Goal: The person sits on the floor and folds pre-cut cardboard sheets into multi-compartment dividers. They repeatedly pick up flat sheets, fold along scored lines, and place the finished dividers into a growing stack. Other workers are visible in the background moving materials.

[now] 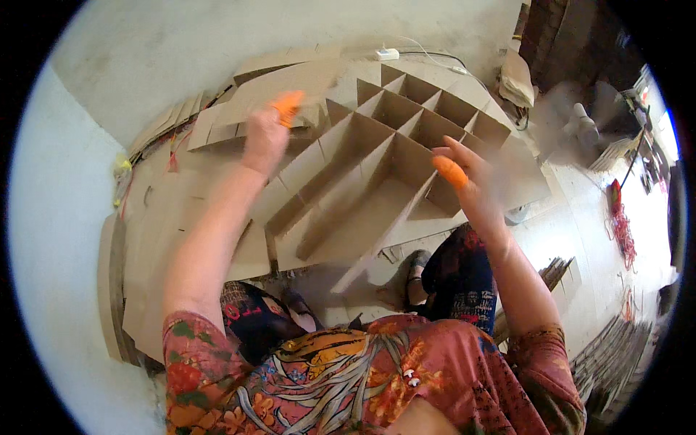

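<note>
My left hand [266, 138], with orange finger covers [288, 107], is over a pile of flat cardboard pieces [250, 98] at the back left. Its fingers look pressed together; whatever may be between them is hidden. In front of me stands a grid of interlocked cardboard dividers [395, 109], with small square cells at the far right and long open slots nearer me. One long cardboard strip [384, 243] slants out of it toward my knees. My right hand [470, 174] hovers at the grid's right side, an orange cover on its thumb, fingers apart and slightly blurred.
Flat cardboard sheets [163, 239] lie under and around the grid. A white power strip [387, 54] with cables lies by the back wall. At right are a blurred fan [580, 123], red string [622, 232] and stacked cardboard strips [612, 355]. My legs [460, 279] flank the near edge.
</note>
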Demonstrator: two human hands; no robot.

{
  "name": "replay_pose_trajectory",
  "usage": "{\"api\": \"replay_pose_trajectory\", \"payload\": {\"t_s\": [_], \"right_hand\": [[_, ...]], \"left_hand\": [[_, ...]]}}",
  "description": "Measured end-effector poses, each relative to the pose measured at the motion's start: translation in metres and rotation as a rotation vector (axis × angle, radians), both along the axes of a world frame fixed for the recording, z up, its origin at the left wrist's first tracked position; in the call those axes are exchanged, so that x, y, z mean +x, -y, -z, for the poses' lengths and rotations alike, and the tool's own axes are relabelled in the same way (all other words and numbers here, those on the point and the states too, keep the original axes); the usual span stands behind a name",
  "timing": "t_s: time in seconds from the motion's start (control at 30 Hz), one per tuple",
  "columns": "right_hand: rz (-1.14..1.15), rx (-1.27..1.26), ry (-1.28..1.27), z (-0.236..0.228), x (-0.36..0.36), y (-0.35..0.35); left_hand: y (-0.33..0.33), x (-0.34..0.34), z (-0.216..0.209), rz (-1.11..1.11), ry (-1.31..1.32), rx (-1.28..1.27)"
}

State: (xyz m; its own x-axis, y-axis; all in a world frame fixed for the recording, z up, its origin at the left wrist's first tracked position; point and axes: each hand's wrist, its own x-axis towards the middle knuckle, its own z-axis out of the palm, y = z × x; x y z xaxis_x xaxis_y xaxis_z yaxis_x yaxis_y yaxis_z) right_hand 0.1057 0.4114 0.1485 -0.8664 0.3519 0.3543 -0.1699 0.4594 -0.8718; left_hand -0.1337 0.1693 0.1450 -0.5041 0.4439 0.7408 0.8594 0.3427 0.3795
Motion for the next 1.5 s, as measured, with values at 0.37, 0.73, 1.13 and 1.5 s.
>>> {"api": "replay_pose_trajectory", "payload": {"t_s": [0.37,0.73,1.13,1.5], "right_hand": [[-0.002,-0.109,-0.219,-0.013,0.034,0.002],[0.137,-0.060,-0.048,0.126,0.050,-0.013],[-0.007,0.499,-0.081,0.016,0.046,-0.002],[-0.226,0.806,0.171,0.032,0.034,-0.008]], "left_hand": [[-0.027,0.052,-0.031,0.012,0.264,0.301],[0.000,-0.039,0.030,0.126,0.755,0.059],[-0.014,0.099,-0.005,-0.001,0.418,-0.443],[-0.012,0.092,0.011,0.061,0.414,-0.345]]}}
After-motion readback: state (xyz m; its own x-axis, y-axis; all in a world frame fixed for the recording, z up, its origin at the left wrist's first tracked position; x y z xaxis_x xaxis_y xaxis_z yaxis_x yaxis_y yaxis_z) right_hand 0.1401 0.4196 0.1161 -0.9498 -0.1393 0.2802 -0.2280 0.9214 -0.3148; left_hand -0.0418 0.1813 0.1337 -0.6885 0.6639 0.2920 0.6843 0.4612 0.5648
